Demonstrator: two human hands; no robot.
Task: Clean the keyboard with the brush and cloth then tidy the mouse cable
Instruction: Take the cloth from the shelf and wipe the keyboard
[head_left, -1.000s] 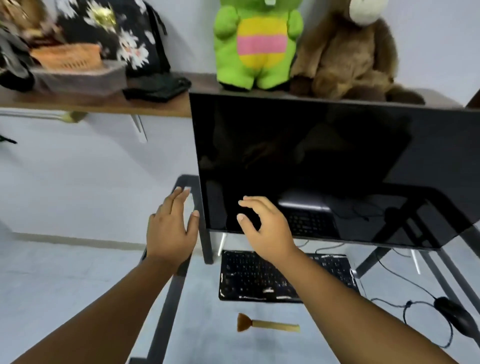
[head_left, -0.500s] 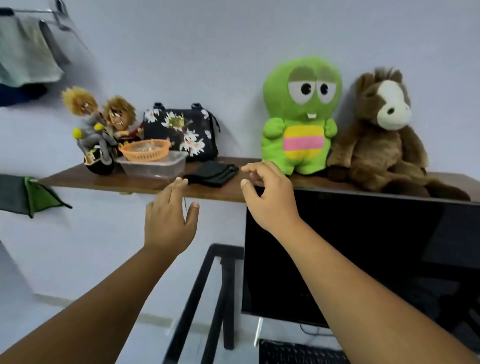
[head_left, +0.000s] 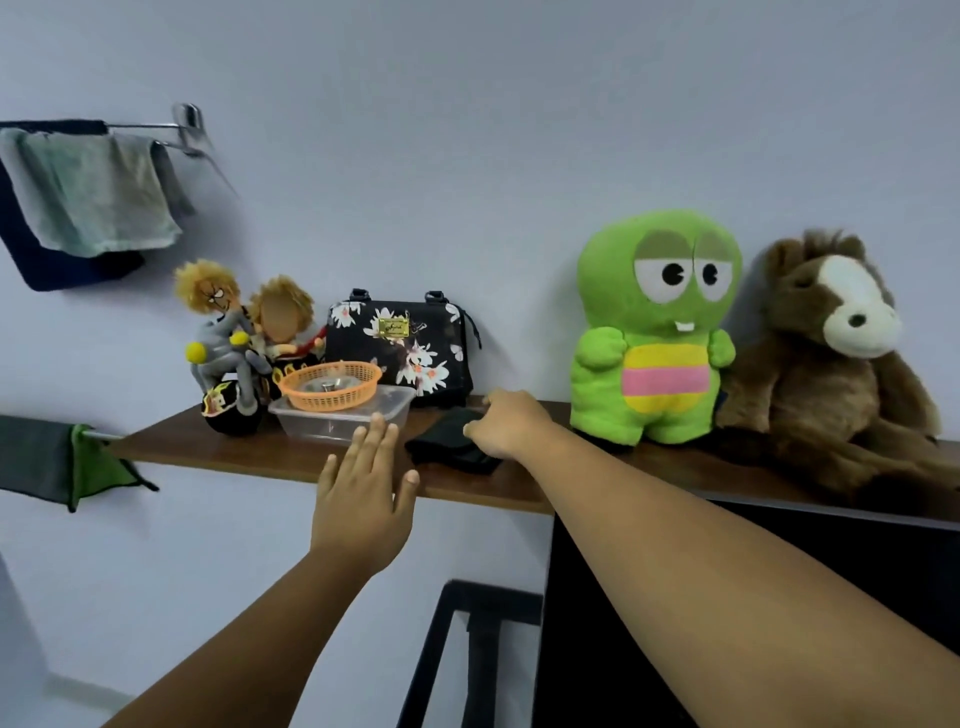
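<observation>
The right hand (head_left: 511, 423) reaches up and lies on the dark cloth (head_left: 449, 446) on the shelf (head_left: 270, 457) — fingers bent over it, but I cannot tell if it holds it. A fast pull could bump the clear box (head_left: 340, 420) or green toy (head_left: 652, 332) — both sit near. The left hand (head_left: 363, 493) hangs flat and open, holding nothing.

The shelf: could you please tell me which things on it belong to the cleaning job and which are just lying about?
Job: black cloth, under the right hand.

Lying about: green plush, brown plush horse, floral bag, orange basket, clear tub, biker dolls.
</observation>
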